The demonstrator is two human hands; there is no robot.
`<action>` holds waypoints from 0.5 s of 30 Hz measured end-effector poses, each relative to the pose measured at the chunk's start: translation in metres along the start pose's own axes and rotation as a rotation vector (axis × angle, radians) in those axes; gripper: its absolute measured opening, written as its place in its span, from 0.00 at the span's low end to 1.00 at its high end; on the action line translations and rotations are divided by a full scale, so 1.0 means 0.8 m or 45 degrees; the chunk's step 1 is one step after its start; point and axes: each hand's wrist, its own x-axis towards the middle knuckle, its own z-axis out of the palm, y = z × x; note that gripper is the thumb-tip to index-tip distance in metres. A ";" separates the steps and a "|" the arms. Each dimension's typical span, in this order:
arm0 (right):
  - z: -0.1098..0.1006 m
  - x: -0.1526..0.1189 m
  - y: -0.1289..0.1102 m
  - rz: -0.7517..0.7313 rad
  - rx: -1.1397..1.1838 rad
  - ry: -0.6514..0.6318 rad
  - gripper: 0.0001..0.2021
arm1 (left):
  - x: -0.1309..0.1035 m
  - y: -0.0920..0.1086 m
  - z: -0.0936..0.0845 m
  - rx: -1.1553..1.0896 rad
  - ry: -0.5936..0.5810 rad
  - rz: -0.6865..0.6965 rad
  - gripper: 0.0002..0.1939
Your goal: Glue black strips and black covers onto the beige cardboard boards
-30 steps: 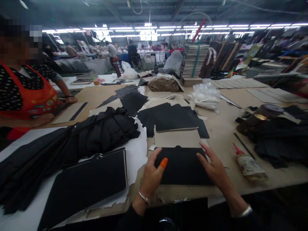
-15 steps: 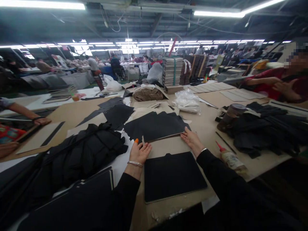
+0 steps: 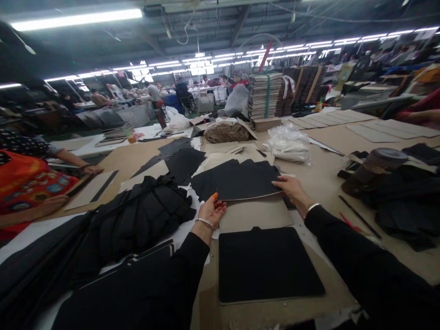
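Black sheet (image 3: 240, 181) lies between both hands; left fingers (image 3: 215, 206) and right fingers (image 3: 283, 183) clamp its near edge.

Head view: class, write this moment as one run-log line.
left hand: under black sheet edge | right hand: on sheet's right corner | black panel: flat, untouched

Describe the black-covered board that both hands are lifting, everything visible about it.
The black-covered board is a thin flat panel, matte black on top with a pale cardboard edge showing along its near side. Its far outline looks notched or overlaps other black sheets; I cannot tell which. It lies nearly level over a bare cardboard sheet, its near edge seemingly raised. The left hand grips the near-left corner, an orange cover on one fingertip; the right hand holds the near-right corner.
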 end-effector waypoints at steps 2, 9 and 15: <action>0.001 -0.004 -0.003 -0.102 -0.035 -0.072 0.08 | 0.004 0.002 0.003 0.076 0.011 0.055 0.05; -0.009 -0.045 -0.032 -0.378 -0.126 -0.098 0.10 | -0.030 0.006 0.010 0.202 -0.018 0.366 0.12; -0.086 -0.167 -0.017 -0.511 -0.087 -0.113 0.17 | -0.133 -0.026 -0.082 0.309 -0.250 0.743 0.12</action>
